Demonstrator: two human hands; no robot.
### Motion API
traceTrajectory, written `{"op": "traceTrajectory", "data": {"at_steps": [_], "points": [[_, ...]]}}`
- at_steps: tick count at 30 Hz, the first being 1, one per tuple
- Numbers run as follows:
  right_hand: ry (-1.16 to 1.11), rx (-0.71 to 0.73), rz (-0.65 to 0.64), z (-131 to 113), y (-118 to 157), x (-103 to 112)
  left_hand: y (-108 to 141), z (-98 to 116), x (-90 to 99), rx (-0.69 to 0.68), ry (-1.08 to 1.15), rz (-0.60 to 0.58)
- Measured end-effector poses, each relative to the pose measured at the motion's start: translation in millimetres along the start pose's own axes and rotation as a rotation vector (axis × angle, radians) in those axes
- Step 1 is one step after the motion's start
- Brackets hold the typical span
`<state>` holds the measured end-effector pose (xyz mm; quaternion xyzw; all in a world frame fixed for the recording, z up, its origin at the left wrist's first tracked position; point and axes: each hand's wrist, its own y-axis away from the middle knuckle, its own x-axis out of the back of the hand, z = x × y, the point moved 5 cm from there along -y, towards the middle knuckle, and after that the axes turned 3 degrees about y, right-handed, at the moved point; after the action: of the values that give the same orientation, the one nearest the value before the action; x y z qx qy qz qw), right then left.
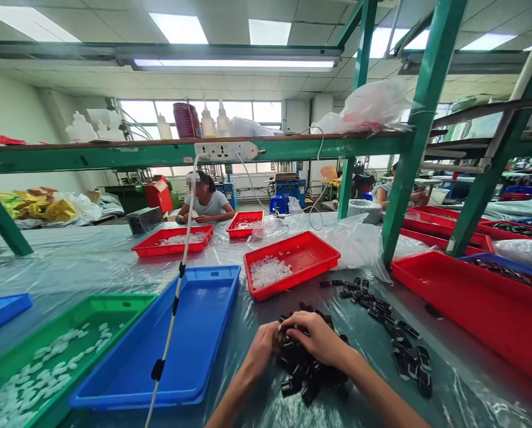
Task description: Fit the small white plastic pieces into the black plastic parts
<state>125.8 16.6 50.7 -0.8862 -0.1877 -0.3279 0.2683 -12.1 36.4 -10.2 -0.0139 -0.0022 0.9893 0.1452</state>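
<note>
My left hand [263, 346] and my right hand [314, 337] meet at the left edge of a pile of small black glossy plastic pieces [302, 371]. Fingers on both hands are curled and closed, the tips pressed close together. A tiny pale spot shows between them, too small to name. More black pieces [399, 333] lie in a loose trail to the right of my right hand. Just beyond the pile, a red tray [312, 261] holds small white translucent pieces [270, 272] gathered at its left end.
A blue tray [194, 333] and a green tray [127, 303] with white pieces stand at left. A long red tray [471, 309] is at right. A cable [171, 327] hangs over the blue tray from the power strip [225, 151]. Across the table sits a person [212, 205].
</note>
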Motion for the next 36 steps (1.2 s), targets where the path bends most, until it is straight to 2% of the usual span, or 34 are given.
{"op": "traceTrajectory", "data": {"at_steps": [4,8,11,15,19,22,28,33,36], "points": [[0.066,0.049,0.016,11,6,2,2,1,-6.7,-0.055,-0.07,-0.035],[0.108,0.072,0.028,10,7,5,3,2,-6.4,-0.111,-0.15,-0.115],[0.189,0.101,0.037,9,6,5,7,8,-5.2,-0.159,-0.295,-0.155],[0.318,0.171,0.047,13,6,1,10,20,-4.6,-0.203,-0.554,-0.144],[0.413,0.222,0.083,13,5,-2,10,25,-3.4,-0.179,-0.66,-0.104],[0.461,0.245,0.093,11,4,-3,7,19,0.1,-0.157,-0.661,-0.076],[0.375,0.224,0.142,13,2,-1,-1,1,8.6,-0.132,-0.403,0.015],[0.314,0.164,0.064,14,3,2,-2,6,2.9,-0.133,-0.478,0.069],[0.253,0.072,0.013,22,9,17,-2,13,5.8,-0.143,-0.516,0.116]]}}
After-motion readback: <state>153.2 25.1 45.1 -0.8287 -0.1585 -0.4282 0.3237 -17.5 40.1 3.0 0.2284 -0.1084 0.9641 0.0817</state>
